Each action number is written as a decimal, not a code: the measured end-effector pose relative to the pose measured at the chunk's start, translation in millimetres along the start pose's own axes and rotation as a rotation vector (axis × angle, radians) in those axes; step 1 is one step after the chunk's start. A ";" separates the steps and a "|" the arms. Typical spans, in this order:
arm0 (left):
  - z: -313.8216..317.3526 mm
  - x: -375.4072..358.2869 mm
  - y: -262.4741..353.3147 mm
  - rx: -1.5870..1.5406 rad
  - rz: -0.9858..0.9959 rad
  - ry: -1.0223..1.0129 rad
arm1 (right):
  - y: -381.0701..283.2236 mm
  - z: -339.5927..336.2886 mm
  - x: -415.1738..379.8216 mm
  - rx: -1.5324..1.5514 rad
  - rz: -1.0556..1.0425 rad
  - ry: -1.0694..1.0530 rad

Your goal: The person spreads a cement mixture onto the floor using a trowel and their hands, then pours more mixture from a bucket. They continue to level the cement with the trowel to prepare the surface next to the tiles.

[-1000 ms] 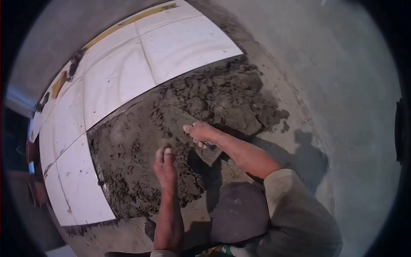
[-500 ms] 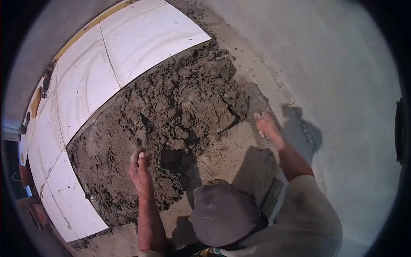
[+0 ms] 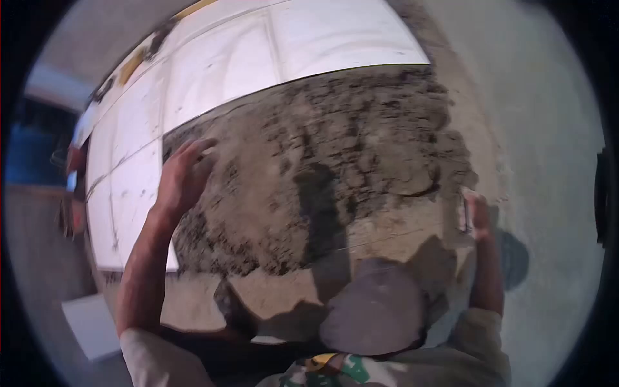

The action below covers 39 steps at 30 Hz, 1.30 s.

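Observation:
My left hand point(image 3: 184, 177) hovers over the left side of a bed of rough, dark wet mortar point(image 3: 258, 187), close to the laid white tiles point(image 3: 225, 71). Its fingers are bent but apart, with nothing visible in them. At the right end of the mortar, my right hand point(image 3: 478, 213) is closed round the handle of a flat trowel point(image 3: 454, 226). The trowel's blade looks blurred and lies near the bare floor strip. Lumps and ridges cover the mortar's right part; its left part is smoother.
A grey wall point(image 3: 548, 129) rises along the right. Below me are a grey cap point(image 3: 374, 313) and a dark shoe point(image 3: 232, 306). A loose white tile point(image 3: 93, 326) lies at lower left. Tools point(image 3: 158, 39) rest at the tiles' far edge.
The view has turned, so the tiles and mortar sit farther right. My left hand has lifted off the mortar and its fingers have spread. My right hand still grips the trowel.

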<state>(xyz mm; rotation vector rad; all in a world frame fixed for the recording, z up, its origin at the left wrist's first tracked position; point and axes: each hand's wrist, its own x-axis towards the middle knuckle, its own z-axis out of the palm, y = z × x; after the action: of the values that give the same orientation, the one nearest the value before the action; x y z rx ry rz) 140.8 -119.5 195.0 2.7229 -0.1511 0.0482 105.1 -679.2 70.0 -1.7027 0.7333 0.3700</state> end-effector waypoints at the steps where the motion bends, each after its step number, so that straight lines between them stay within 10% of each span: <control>1: -12.7 -17.5 -8.2 0.004 0.005 -0.087 | -8.0 -0.1 -7.3 -0.026 -0.035 -0.088; 5: -44.1 -72.0 -41.5 0.116 -0.154 -0.227 | -37.8 51.7 -39.7 -0.048 -0.185 -0.266; 22: -6.5 -219.3 -252.4 -0.252 -0.410 0.388 | -107.4 460.1 -123.6 -0.622 -0.215 -0.966; 27: 1.0 -238.3 -280.0 -0.428 -0.573 0.372 | -136.6 523.5 -133.4 -0.697 -0.313 -0.886; 32: 25.9 -239.8 -304.1 -0.515 -0.553 0.406 | -123.3 617.0 -109.3 -1.163 -0.995 -0.388; 39: 50.2 -210.0 -329.6 -0.465 -0.609 0.470 | -89.4 638.2 -98.1 -1.137 -1.028 -0.238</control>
<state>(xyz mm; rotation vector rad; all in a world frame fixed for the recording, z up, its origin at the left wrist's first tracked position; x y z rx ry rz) -30.0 180.8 5.6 2.1178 0.7052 0.4128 176.2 -32.7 28.0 -2.7296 -0.7423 0.2345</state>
